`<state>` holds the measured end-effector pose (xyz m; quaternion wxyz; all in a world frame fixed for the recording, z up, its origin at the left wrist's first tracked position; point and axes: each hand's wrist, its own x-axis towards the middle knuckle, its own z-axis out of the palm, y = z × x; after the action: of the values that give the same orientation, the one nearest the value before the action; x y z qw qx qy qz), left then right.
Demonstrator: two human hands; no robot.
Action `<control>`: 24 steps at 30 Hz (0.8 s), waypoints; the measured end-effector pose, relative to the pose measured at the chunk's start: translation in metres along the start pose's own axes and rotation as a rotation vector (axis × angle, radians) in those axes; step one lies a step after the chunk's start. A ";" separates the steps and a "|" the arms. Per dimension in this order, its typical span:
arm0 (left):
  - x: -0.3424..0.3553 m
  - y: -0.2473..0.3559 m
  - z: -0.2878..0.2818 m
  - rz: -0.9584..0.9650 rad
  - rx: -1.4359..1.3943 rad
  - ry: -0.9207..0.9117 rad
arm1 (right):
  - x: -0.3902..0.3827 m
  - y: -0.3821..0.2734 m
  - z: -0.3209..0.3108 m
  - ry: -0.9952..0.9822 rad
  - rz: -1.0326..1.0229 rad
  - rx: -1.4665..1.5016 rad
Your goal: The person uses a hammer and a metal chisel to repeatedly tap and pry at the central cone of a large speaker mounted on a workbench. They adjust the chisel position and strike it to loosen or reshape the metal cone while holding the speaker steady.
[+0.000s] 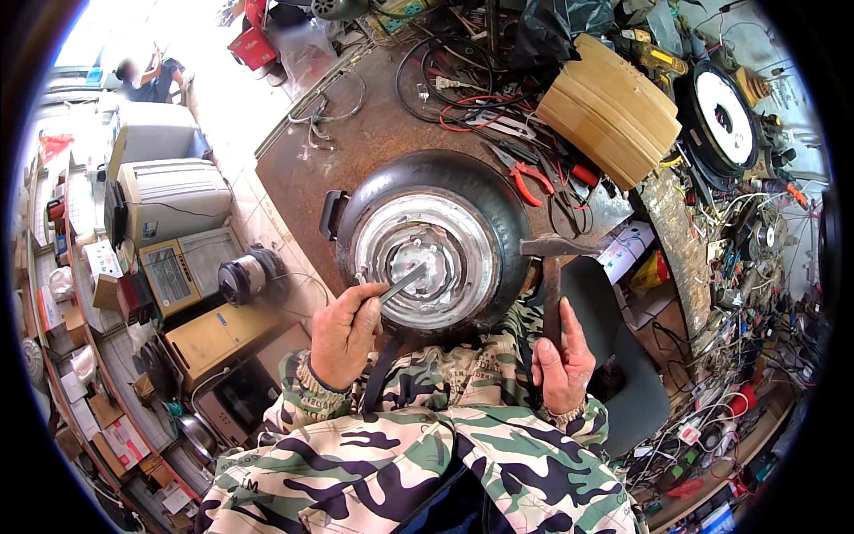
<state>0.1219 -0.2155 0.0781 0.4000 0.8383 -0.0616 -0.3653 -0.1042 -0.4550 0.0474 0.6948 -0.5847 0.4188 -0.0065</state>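
A round black pot-like vessel with a side handle rests at the near edge of a rusty brown bench, showing its scratched silver metal face. My left hand is closed around a flat metal chisel, whose far end reaches over the rough, whitish centre of that face. Whether the tip touches the metal I cannot tell. Just right of the vessel, my right hand grips a hammer by its dark handle, thumb and a finger along it. The hammer's head is beside the vessel's right rim.
Red-handled pliers, looped black cable and a bent cardboard sheet lie on the bench. A white-faced spool stands at right, above heaped wires. Left are appliances and shelves; a person sits far off.
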 end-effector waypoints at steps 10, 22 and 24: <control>-0.009 -0.027 0.020 0.076 -0.310 0.154 | 0.015 -0.049 0.002 -0.183 -0.646 -0.951; 0.057 -0.092 0.041 0.327 -0.230 0.756 | 0.039 -0.124 0.057 -0.623 -0.913 -1.525; 0.076 -0.082 0.049 0.360 -0.102 0.806 | 0.045 -0.127 0.057 -0.643 -0.917 -1.575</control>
<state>0.1292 -0.2207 -0.0434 0.4901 0.8689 -0.0277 0.0633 0.0200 -0.4714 0.1233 0.1148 -0.9635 -0.1760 0.1661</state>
